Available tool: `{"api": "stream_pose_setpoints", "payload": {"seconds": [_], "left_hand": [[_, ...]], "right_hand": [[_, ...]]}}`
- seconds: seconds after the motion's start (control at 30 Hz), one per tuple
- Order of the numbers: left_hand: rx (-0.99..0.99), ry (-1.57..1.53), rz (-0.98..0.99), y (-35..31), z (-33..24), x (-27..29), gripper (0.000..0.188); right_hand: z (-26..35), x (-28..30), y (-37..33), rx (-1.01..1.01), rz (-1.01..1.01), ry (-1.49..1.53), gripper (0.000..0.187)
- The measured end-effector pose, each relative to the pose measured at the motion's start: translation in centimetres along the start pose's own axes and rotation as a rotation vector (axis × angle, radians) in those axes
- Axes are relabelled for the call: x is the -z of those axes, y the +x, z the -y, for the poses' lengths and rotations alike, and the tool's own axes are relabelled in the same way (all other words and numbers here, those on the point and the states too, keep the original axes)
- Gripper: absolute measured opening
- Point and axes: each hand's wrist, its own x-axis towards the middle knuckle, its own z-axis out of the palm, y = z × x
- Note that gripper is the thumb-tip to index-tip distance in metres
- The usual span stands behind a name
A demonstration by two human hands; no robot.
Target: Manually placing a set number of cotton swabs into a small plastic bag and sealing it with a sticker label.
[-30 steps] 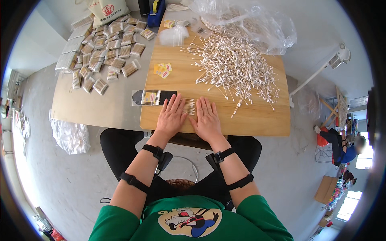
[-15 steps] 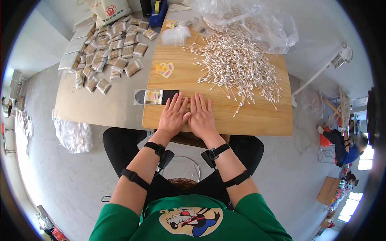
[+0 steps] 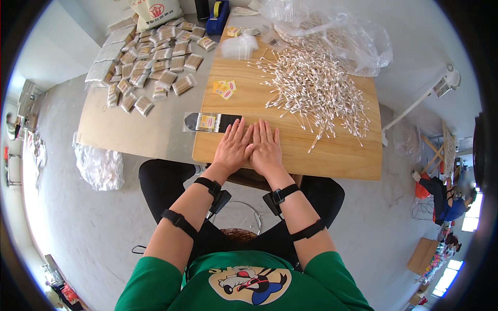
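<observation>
Both palms lie down near the front edge of the wooden board, fingers stretched forward and thumbs touching. Under and between the fingers of my left hand [image 3: 231,148] and my right hand [image 3: 266,150] shows a row of thin brown swab sticks, mostly hidden. To the left of my left fingertips, a flat black board [image 3: 228,122] with a rounded end runs sideways. A clear bag holding a row of cotton swabs and a yellow card [image 3: 208,123] is sleeved over its left part. Neither hand grips anything.
A large heap of loose cotton swabs [image 3: 321,88] covers the board's back right, beside a clear plastic bag [image 3: 363,41]. Several yellow cards [image 3: 225,89] and clear sleeves [image 3: 239,47] lie further back. Packed swab bags [image 3: 167,79] pile up left, near a blue tape dispenser [image 3: 218,18].
The whole view has shifted slightly, so the table sits further right. Both hands remain flat over the swab sticks, with little visible movement against the board.
</observation>
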Motion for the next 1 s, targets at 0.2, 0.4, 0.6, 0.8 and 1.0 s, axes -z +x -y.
{"api": "stream_pose_setpoints", "payload": {"seconds": [0.2, 0.4, 0.6, 0.8, 1.0], "left_hand": [[0.012, 0.045, 0.044, 0.0, 0.0, 0.0, 0.064], [0.003, -0.02, 0.026, 0.0, -0.2, 0.2, 0.065], [0.037, 0.059, 0.051, 0.2, -0.3, 0.3, 0.064], [0.052, 0.108, 0.013, 0.4, -0.2, -1.0, 0.059], [0.084, 0.089, 0.021, 0.3, -0.1, -1.0, 0.057]], "right_hand": [[-0.1, -0.3, 0.1, -0.003, -0.001, 0.007, 0.061], [0.1, 0.0, -0.1, -0.016, -0.004, 0.015, 0.062], [0.2, 0.3, 0.0, -0.018, -0.036, -0.013, 0.062], [-2.0, -0.9, -0.6, -0.143, -0.627, 0.593, 0.017], [-1.6, -0.6, -0.6, -0.101, -0.561, 0.509, 0.014]]}}
